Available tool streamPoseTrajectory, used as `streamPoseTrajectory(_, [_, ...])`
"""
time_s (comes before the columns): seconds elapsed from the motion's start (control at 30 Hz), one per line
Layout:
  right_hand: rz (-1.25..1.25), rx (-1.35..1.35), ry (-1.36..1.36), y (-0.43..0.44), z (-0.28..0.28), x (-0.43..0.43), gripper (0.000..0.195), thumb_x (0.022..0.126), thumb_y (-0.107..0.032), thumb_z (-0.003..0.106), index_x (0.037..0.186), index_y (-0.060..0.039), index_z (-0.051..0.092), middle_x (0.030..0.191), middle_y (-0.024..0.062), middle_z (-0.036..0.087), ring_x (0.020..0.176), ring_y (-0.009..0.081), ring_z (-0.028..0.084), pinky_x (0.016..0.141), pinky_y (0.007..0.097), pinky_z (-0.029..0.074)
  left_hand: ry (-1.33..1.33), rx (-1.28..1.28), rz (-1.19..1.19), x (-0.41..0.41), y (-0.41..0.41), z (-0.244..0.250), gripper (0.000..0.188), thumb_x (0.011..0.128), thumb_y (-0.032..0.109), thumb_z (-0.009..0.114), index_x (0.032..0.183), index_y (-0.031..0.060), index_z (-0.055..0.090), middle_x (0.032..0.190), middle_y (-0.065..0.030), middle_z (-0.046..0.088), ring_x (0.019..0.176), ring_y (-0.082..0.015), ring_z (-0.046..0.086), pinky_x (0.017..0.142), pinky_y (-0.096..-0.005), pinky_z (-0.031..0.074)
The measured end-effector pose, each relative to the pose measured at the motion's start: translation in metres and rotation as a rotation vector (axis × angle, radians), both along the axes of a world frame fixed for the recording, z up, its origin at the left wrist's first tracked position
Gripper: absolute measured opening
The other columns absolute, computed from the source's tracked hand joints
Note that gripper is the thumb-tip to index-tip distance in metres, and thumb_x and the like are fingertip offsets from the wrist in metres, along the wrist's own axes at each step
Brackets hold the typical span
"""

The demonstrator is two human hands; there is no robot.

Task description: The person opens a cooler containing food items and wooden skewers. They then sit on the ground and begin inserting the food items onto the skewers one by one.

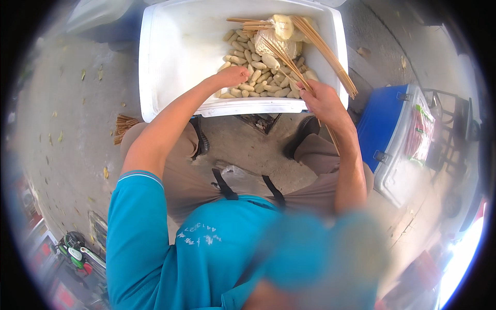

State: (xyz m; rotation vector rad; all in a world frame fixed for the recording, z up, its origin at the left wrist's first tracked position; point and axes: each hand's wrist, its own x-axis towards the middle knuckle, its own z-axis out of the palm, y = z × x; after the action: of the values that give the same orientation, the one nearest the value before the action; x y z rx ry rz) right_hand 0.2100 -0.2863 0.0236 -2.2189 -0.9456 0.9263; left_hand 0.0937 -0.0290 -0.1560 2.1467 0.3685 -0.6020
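A white plastic foam-like box (pixel 174 50) stands before me, a pile of pale oblong sausage-like pieces (pixel 267 79) on its right side. My left hand (pixel 232 76) reaches over the near wall, fingers curled at the pile's left edge; whether they hold a piece is hidden. My right hand (pixel 321 97) grips a few thin wooden skewers (pixel 288 60) above the box's near right corner. Their tips fan out over the pile. One larger pale piece (pixel 270 61) lies by these skewers; whether it is pierced is unclear.
A plastic bag of pale food (pixel 285 29) and a skewer bundle (pixel 261 25) lie in the back. More skewers (pixel 329 54) lean over the right wall. Another bundle (pixel 124 128) is beside my left knee. A blue-and-white cooler (pixel 381 124) stands right, bearing a packet (pixel 420 133).
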Motion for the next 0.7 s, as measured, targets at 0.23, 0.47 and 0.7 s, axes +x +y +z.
streamPoseTrajectory(0.23, [0.099,-0.223,-0.047,-0.017,-0.028,0.019,0.027,0.087,-0.023,0.048,0.088,0.0012,0.059,0.081,0.0252,0.060,0.079,0.0415,0.058,0.072,0.0491,0.043,0.146,0.326,-0.455,0.024,-0.026,-0.058,0.018,0.090,0.017,0.049,0.100,0.0075,0.060,0.095,-0.0151,0.063,0.092,-0.0310,0.060,0.077,-0.0424,0.046])
streamPoseTrajectory(0.47, [-0.185,-0.142,-0.286,-0.023,0.008,0.027,0.029,0.093,-0.026,0.046,0.093,-0.0015,0.062,0.064,0.0167,0.060,0.061,0.0335,0.059,0.060,0.0416,0.045,0.100,0.413,-0.426,0.015,-0.032,-0.071,0.017,0.086,0.012,0.054,0.101,0.0102,0.060,0.106,-0.0132,0.053,0.102,-0.0292,0.056,0.080,-0.0401,0.047])
streamPoseTrajectory(0.7, [-0.383,0.267,0.314,-0.013,0.029,0.014,0.035,0.094,-0.017,0.046,0.124,-0.0006,0.052,0.054,-0.0009,0.044,0.045,0.0053,0.040,0.043,0.0224,0.034,-0.033,0.360,-0.445,0.017,-0.023,-0.050,0.015,0.086,0.017,0.055,0.099,0.0115,0.060,0.103,-0.0114,0.057,0.098,-0.0263,0.057,0.076,-0.0380,0.048])
